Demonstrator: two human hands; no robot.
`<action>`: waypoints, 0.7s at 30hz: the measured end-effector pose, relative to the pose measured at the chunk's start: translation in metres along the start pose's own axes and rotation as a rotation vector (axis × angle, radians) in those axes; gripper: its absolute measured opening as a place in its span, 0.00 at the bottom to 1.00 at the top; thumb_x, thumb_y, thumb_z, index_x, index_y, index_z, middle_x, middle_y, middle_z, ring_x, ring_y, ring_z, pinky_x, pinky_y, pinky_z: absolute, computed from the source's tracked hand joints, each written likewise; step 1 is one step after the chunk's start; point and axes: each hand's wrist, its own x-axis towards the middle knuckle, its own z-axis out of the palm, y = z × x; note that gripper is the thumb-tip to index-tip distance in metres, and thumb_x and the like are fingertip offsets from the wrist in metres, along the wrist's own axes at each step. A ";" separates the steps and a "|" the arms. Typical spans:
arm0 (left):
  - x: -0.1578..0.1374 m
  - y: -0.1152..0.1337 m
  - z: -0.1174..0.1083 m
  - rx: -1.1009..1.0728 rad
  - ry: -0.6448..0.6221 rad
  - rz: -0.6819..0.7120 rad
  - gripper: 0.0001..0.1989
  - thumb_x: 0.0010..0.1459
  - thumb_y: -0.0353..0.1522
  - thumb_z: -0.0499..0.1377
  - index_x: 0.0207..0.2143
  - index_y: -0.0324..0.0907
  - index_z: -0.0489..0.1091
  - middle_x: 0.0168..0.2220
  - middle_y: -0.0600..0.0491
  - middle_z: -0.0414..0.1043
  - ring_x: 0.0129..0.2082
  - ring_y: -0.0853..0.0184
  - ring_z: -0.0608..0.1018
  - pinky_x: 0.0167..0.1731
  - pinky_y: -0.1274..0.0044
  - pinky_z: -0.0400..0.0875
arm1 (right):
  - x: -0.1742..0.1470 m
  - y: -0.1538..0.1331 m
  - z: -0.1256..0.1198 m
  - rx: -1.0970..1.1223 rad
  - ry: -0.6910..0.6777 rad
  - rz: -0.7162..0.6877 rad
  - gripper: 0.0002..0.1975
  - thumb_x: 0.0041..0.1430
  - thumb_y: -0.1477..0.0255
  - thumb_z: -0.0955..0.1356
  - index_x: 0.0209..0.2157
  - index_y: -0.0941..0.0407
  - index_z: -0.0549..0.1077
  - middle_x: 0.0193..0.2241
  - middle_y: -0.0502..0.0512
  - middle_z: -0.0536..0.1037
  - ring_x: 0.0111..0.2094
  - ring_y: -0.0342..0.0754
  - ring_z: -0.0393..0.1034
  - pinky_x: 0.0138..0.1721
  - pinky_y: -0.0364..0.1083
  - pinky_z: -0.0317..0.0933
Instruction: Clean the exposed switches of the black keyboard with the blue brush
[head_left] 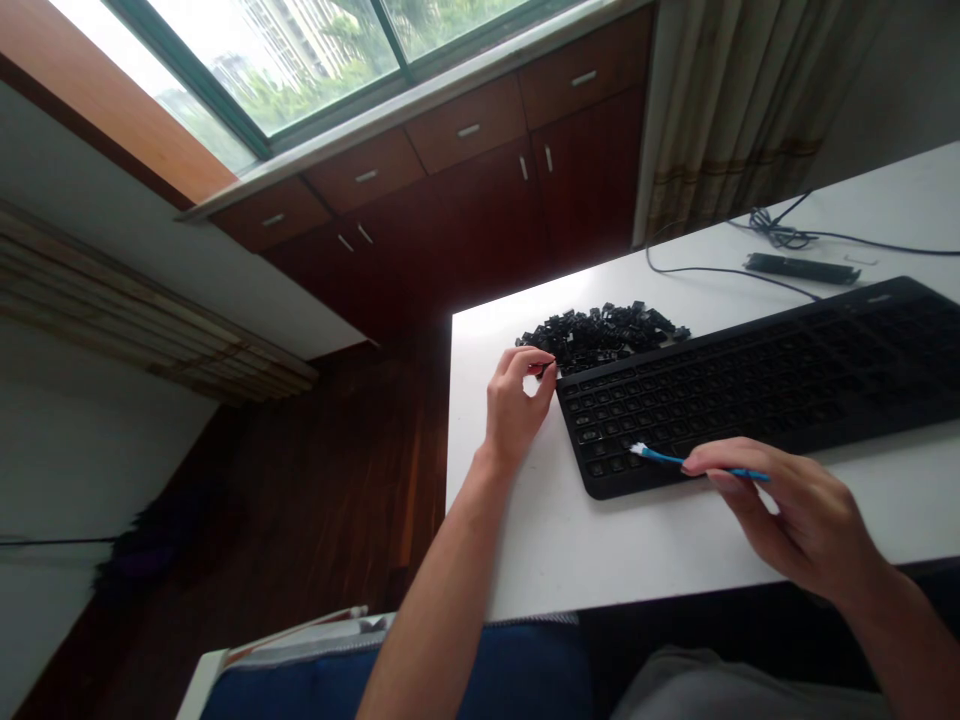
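A black keyboard lies at a slant on the white desk, its keycaps off and the rows of key sockets bare at least on the left part. My right hand is closed around the blue handle of a toothbrush. Its white bristles are over the keyboard's lower left sockets; whether they touch cannot be made out. My left hand is pinched at the keyboard's upper left corner, thumb and forefinger nearly meeting. Something small and dark shows at those fingertips, too small to name. Right behind them sits a heap of loose black keycaps.
Behind the keyboard lie a long black strip-like part, a thin bent metal piece and a bundled black cable. The white desk ends at the left above a dark wood floor. A blue chair seat is below.
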 end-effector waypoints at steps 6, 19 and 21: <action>0.003 -0.006 -0.007 0.049 0.042 -0.027 0.07 0.61 0.31 0.59 0.42 0.41 0.72 0.42 0.49 0.70 0.40 0.69 0.76 0.41 0.76 0.77 | 0.000 0.000 0.000 -0.056 0.008 0.003 0.19 0.56 0.83 0.67 0.50 0.56 0.70 0.43 0.57 0.79 0.41 0.47 0.75 0.41 0.43 0.67; 0.004 -0.039 -0.029 0.087 0.075 -0.229 0.08 0.62 0.34 0.58 0.42 0.42 0.74 0.39 0.49 0.78 0.35 0.67 0.81 0.36 0.76 0.77 | -0.002 0.001 -0.001 0.014 -0.006 0.025 0.17 0.57 0.83 0.66 0.48 0.57 0.70 0.39 0.55 0.79 0.36 0.45 0.75 0.35 0.42 0.67; 0.003 -0.040 -0.027 0.088 0.069 -0.231 0.08 0.61 0.33 0.59 0.42 0.42 0.74 0.40 0.49 0.78 0.35 0.66 0.81 0.36 0.75 0.78 | -0.002 0.001 -0.002 0.008 0.003 0.022 0.17 0.57 0.83 0.67 0.48 0.56 0.70 0.39 0.55 0.80 0.36 0.45 0.75 0.35 0.42 0.67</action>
